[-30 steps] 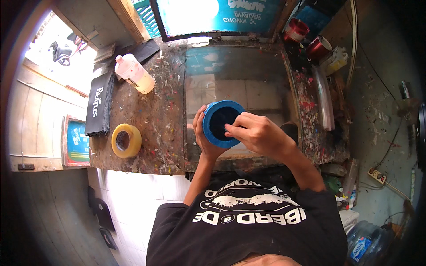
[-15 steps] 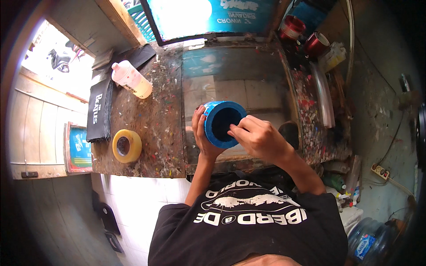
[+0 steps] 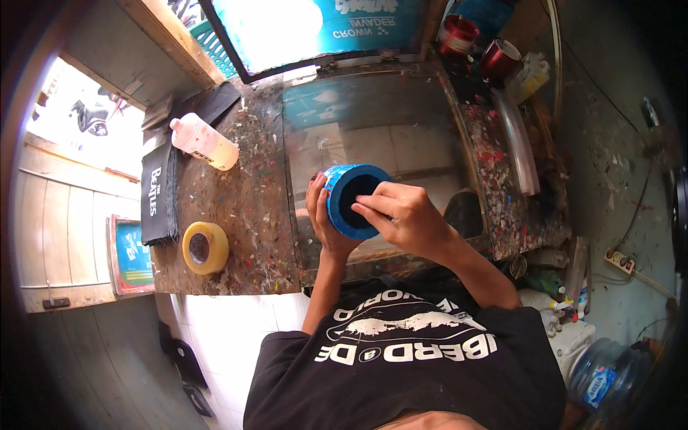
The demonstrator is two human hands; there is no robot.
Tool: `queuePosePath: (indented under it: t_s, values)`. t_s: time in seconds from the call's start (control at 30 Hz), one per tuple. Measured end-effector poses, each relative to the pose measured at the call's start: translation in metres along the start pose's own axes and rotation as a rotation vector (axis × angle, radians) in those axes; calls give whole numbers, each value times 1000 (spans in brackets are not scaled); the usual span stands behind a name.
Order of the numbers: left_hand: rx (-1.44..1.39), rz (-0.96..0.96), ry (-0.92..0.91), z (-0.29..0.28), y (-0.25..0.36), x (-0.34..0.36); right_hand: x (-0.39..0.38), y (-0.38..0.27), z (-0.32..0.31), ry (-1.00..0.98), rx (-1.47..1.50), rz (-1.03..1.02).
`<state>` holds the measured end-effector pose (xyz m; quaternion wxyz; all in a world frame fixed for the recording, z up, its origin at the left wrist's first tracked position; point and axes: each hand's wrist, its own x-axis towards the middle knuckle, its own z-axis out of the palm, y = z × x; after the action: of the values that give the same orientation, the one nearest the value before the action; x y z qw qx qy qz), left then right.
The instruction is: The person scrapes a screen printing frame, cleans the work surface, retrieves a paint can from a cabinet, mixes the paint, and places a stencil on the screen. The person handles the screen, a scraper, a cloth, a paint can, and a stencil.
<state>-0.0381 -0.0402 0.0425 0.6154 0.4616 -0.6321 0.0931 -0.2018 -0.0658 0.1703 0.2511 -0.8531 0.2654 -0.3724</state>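
A blue round can (image 3: pixel 331 208) with a thick rim and a dark hollow inside is tilted toward me over the middle of the bench. My left hand (image 3: pixel 324 218) is wrapped round its left side, fingers on the outer wall. Across the right part of the rim reaches my right hand (image 3: pixel 401 215), thumb and fingers pinched together over the mouth. Whatever those fingertips hold, if anything, cannot be made out. What lies deep in the can is too dark to see.
On the paint-spattered bench (image 3: pixel 261 251) a roll of yellowish tape (image 3: pixel 217 249) and a pink-topped bottle (image 3: pixel 204 142) are at left, beside stacked black cloth (image 3: pixel 159 197). A framed screen (image 3: pixel 287 43) stands at the back. Red cans (image 3: pixel 499 59) and a clear tube (image 3: pixel 517 147) are at right.
The view has turned slightly. My right hand's pinched fingers have shifted left, farther over the can's mouth. The left hand keeps its hold on the can.
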Motion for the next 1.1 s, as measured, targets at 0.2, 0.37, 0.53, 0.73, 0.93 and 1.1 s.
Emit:
queuePosePath:
  t_s: [0.2,0.37,0.53,0.73,0.93,1.1]
  values:
    - [-18,3,0,1,0,0,-1,2,-3,28,-246,27]
    - [12,20,-14,1,2,2,-1,3,-3,84,-94,4]
    - [15,3,-21,1,6,2,-3,5,-1,4,-198,87]
    - [-5,26,-9,3,6,2,-3,6,1,110,-151,47]
    - [22,19,-18,4,6,4,-3,5,1,121,-52,70]
    - [2,17,-20,5,7,4,-2,5,0,50,-115,85]
